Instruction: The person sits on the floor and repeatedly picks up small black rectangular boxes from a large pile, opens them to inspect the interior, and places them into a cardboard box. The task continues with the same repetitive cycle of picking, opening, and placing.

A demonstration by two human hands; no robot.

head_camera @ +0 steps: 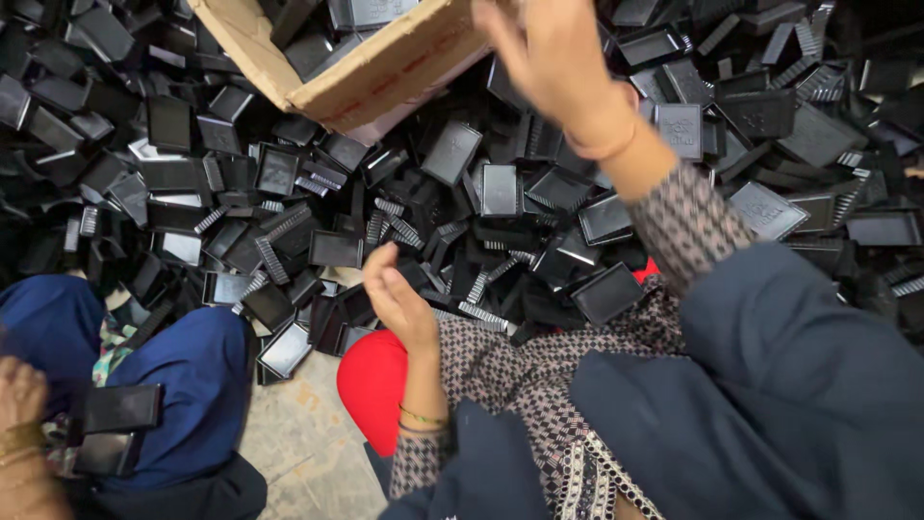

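A big heap of black rectangular plastic trays and ribbed parts (500,188) covers the floor in front of me. My left hand (397,294) hovers low over the near edge of the heap, fingers loosely curled and apart, with nothing in it. My right hand (553,63) is raised at the top of the view, right beside the corner of a tilted cardboard box (385,72) that holds more black trays. Its fingertips run out of the frame, so I cannot see whether it grips the box.
A red rounded object (371,385) lies by my left knee on the bare concrete floor (308,443). At the left sits another person in blue trousers (192,385), whose hand (19,400) holds stacked black trays (115,424).
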